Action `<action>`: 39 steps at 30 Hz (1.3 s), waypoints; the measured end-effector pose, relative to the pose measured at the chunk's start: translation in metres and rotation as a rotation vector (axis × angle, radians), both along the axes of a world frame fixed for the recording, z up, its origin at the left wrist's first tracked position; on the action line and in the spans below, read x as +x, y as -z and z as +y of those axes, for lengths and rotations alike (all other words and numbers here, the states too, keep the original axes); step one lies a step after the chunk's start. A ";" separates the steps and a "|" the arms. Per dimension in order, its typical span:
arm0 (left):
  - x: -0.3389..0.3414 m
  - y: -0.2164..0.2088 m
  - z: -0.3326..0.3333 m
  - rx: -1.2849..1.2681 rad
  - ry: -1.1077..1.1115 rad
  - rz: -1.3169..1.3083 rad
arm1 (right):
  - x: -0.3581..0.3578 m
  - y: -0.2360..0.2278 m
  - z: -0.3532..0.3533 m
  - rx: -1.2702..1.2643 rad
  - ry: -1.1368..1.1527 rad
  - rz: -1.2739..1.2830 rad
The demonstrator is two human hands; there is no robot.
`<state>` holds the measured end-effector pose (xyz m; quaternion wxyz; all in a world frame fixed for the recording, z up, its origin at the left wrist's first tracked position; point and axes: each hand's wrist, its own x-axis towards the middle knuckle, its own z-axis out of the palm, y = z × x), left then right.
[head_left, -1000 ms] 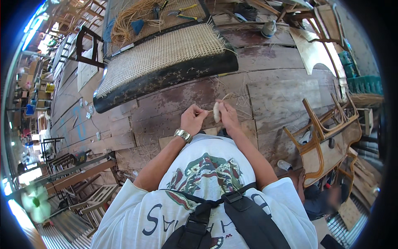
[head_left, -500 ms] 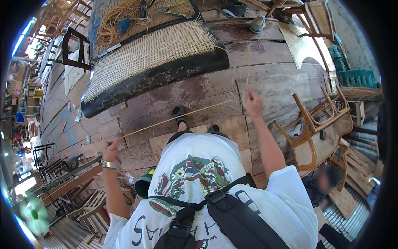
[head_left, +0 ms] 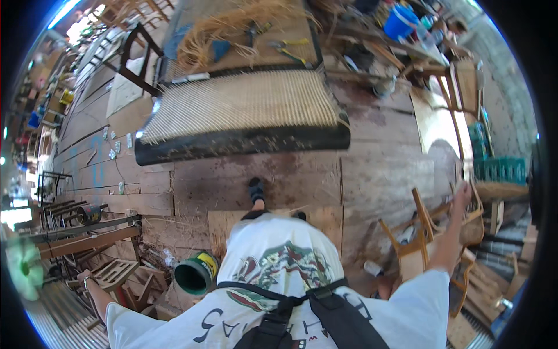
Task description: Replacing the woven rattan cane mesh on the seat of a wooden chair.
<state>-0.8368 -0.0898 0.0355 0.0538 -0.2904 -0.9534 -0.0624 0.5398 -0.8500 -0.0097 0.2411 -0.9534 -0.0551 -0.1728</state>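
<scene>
My left hand [head_left: 85,278] is stretched far out to the lower left, small and blurred, by a slatted wooden frame [head_left: 116,272]; its fingers are not clear. On the far right, my right hand [head_left: 462,196] looks closed beside an overturned wooden chair [head_left: 427,232]. Whatever it may hold is too thin or smeared to make out. Before me stands a dark-framed seat with a woven cane panel [head_left: 250,103]. On it lie a bundle of loose cane strands [head_left: 226,28], yellow-handled pliers [head_left: 290,42] and a pale-handled tool [head_left: 193,77]. Neither hand touches the seat.
A green bucket [head_left: 195,273] stands left of my body. A dark chair frame [head_left: 131,64] is beside the woven seat. Green crates [head_left: 500,170] and a blue bucket [head_left: 401,22] are on the right. Part of another person [head_left: 385,286] shows below my right arm.
My hands have spread widely apart, the left down and left, the right outward to the right. The long cane strand stretched between them earlier no longer shows. My view has shifted.
</scene>
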 end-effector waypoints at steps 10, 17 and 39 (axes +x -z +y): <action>0.379 0.308 -0.075 -0.305 0.784 -0.366 | -0.216 0.029 0.468 0.605 -0.846 0.764; 0.525 0.249 -0.130 -0.503 0.807 -0.616 | -0.277 0.071 0.692 -0.194 -0.741 0.636; 0.532 0.021 -0.070 0.356 0.674 -1.138 | -0.363 0.026 0.467 -0.041 -1.304 1.320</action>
